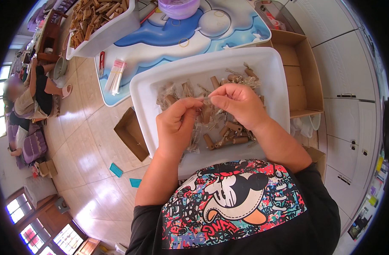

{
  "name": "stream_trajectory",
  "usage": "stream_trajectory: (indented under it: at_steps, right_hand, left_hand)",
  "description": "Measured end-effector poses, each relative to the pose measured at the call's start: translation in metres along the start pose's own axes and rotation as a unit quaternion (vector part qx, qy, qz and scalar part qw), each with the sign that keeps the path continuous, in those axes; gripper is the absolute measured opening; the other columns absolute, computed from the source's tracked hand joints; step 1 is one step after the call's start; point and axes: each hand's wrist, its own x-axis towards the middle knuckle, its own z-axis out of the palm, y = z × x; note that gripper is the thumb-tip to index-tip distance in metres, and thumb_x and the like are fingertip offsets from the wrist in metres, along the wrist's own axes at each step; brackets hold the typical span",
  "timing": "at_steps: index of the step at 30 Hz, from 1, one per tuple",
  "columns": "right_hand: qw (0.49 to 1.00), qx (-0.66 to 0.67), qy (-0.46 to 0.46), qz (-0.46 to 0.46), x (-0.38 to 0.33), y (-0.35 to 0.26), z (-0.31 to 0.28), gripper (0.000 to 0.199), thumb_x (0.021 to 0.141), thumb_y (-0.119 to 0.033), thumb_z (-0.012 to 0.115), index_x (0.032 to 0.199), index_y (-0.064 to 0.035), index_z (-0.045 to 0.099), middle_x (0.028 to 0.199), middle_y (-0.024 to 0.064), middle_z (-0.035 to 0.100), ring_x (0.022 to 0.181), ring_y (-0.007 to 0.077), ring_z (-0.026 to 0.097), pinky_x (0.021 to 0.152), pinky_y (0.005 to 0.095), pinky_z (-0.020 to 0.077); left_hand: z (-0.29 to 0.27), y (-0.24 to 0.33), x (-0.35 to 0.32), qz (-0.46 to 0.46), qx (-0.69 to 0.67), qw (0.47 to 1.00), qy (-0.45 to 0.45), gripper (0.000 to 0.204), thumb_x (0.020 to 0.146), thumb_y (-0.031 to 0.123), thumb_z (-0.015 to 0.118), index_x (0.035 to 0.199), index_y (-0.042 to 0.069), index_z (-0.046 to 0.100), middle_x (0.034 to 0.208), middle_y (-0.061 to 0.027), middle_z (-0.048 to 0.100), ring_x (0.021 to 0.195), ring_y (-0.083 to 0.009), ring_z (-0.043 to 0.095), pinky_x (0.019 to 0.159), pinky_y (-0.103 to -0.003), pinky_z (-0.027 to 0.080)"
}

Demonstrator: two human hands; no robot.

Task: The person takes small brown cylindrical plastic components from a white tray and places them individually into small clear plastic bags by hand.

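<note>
My left hand (175, 125) and my right hand (240, 104) meet over a white plastic tub (276, 80). Both are closed in a pinch, fingertips close together. Something thin and greyish (206, 99) shows between them, too small to name. In the tub beneath lie several short brown tubes (235, 131), some with pale cords. Crumpled clear plastic bags (166, 90) lie along the tub's left side, with brown pieces among them. My hands hide part of the contents.
Behind the tub stands a low table with a blue-and-white cloud top (160, 53). It bears a bin of brown pieces (90, 42), a purple bowl (179, 8), a red cutter (101, 63) and white sticks (114, 77). Cardboard boxes (305, 80) flank the tub. A person sits far left.
</note>
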Motion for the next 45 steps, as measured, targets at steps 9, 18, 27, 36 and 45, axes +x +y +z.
stream_trajectory:
  at_steps: [9, 18, 27, 36, 45]
  right_hand:
    - [0.997, -0.070, 0.034, -0.007, -0.002, 0.000, -0.001, 0.014, 0.085, -0.017, 0.061, 0.085, -0.0033, 0.063, 0.067, -0.0058, 0.053, 0.055, -0.0001, 0.041, 0.048, 0.0166, 0.0334]
    - [0.943, 0.131, 0.246, -0.180, 0.002, -0.031, -0.040, 0.024, 0.089, -0.023, 0.055, 0.088, 0.0005, 0.061, 0.054, -0.0070, 0.037, 0.048, 0.0020, 0.028, 0.044, 0.0179, 0.0221]
    - [0.921, 0.165, 0.269, -0.228, 0.001, -0.030, -0.046, 0.026, 0.088, -0.023, 0.056, 0.089, 0.0028, 0.060, 0.056, -0.0066, 0.037, 0.048, 0.0016, 0.027, 0.043, 0.0175, 0.0208]
    - [0.945, -0.213, 0.217, -0.120, -0.001, -0.018, -0.070, 0.022, 0.085, -0.023, 0.059, 0.094, -0.0036, 0.062, 0.068, 0.0013, 0.057, 0.059, 0.0090, 0.048, 0.055, 0.0242, 0.0401]
    - [0.841, -0.526, 0.128, -0.023, -0.015, -0.031, -0.056, 0.020, 0.078, -0.025, 0.062, 0.084, -0.0062, 0.058, 0.073, 0.0099, 0.062, 0.069, 0.0266, 0.059, 0.061, 0.0373, 0.0439]
  left_hand:
    - [-0.003, 0.009, 0.007, -0.175, -0.331, 0.927, 0.007, 0.016, 0.089, 0.006, 0.051, 0.102, -0.001, 0.058, 0.089, -0.0122, 0.064, 0.079, -0.0106, 0.058, 0.071, -0.020, 0.045]
    - [-0.041, 0.020, 0.007, -0.150, 0.318, 0.933, -0.071, 0.017, 0.078, 0.014, 0.063, 0.092, 0.006, 0.061, 0.081, -0.0102, 0.063, 0.075, -0.0252, 0.061, 0.066, -0.032, 0.047]
    - [0.044, 0.009, 0.045, 0.148, 0.368, 0.907, -0.145, 0.029, 0.074, 0.006, 0.059, 0.104, 0.007, 0.058, 0.100, -0.0112, 0.058, 0.091, -0.0290, 0.055, 0.078, -0.037, 0.045]
    - [0.072, -0.029, 0.067, 0.148, 0.277, 0.924, -0.216, 0.038, 0.073, 0.007, 0.060, 0.111, 0.007, 0.054, 0.111, -0.0133, 0.054, 0.102, -0.0316, 0.051, 0.084, -0.038, 0.043]
    - [0.076, -0.035, 0.072, 0.082, 0.215, 0.953, -0.200, 0.026, 0.078, 0.010, 0.057, 0.104, 0.008, 0.060, 0.101, -0.0127, 0.060, 0.089, -0.0319, 0.057, 0.076, -0.037, 0.045]
